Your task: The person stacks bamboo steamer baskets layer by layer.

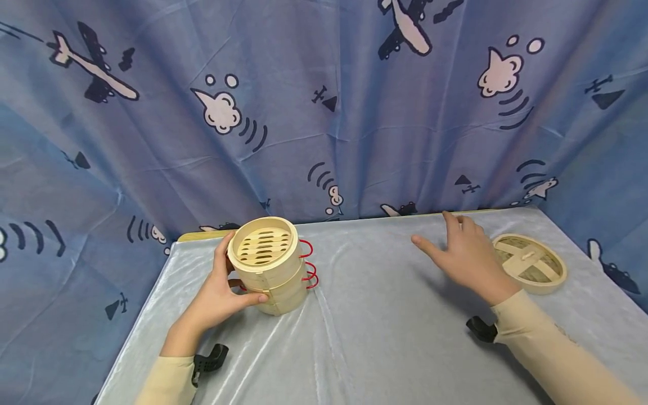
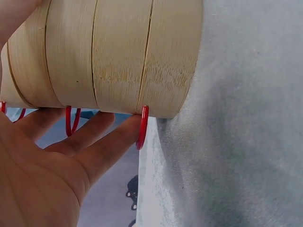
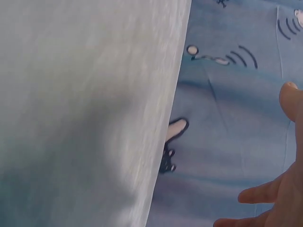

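A stack of round bamboo steamer baskets (image 1: 283, 289) stands at the left of the table, its slatted inside facing up. My left hand (image 1: 212, 301) grips it from the left, thumb across the front and fingers round the far side. Red loops (image 1: 311, 248) stick out from the stack's sides. In the left wrist view, the fingers of the left hand (image 2: 52, 170) lie along the baskets, by a red loop (image 2: 144, 127). On the right, my right hand (image 1: 468, 259) hovers over the table with thumb and fingers spread, holding nothing. Beside it lies the round bamboo lid (image 1: 562, 273).
A pale, shiny cloth (image 1: 385, 315) covers the table. Behind and at both sides hangs a blue curtain (image 1: 283, 169) with planes and clouds, close to the table's back edge. Black wrist straps (image 1: 215, 357) show on both arms.
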### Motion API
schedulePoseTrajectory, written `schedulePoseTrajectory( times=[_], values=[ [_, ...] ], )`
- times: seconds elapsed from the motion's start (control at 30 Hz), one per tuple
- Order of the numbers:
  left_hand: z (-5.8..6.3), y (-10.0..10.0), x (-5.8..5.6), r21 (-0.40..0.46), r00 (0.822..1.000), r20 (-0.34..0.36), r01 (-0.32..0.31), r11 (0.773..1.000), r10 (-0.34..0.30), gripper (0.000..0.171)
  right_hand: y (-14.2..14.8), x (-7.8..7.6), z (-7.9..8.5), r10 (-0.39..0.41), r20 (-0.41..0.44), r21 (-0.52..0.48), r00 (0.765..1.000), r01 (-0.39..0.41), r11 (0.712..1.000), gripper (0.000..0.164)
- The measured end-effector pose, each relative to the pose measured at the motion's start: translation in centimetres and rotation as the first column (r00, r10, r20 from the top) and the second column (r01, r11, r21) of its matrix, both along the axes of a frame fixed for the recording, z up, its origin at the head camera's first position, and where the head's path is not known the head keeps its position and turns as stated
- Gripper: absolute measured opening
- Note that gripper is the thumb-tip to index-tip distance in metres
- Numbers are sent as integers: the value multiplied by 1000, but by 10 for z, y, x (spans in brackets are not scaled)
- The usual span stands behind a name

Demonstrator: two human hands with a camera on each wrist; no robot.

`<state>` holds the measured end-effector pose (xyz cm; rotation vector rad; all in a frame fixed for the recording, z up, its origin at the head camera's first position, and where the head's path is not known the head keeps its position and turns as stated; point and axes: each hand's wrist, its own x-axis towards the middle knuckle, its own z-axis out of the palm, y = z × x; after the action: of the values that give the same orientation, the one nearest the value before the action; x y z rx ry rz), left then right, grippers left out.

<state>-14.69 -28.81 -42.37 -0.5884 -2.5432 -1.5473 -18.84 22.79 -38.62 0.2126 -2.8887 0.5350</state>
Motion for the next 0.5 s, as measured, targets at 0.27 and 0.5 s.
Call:
schedulePoseTrajectory(
  times=[0.27, 0.5],
  values=[
    [2, 2, 1, -13, 1000, -5, -4, 1000, 4, 144, 31, 6, -3, -45, -9, 14, 999, 46, 999, 108],
    [4, 2, 2, -18, 1000, 2, -7, 1000, 7, 143, 53, 12, -2, -84, 45, 20, 995, 83, 996, 111]
  ],
)
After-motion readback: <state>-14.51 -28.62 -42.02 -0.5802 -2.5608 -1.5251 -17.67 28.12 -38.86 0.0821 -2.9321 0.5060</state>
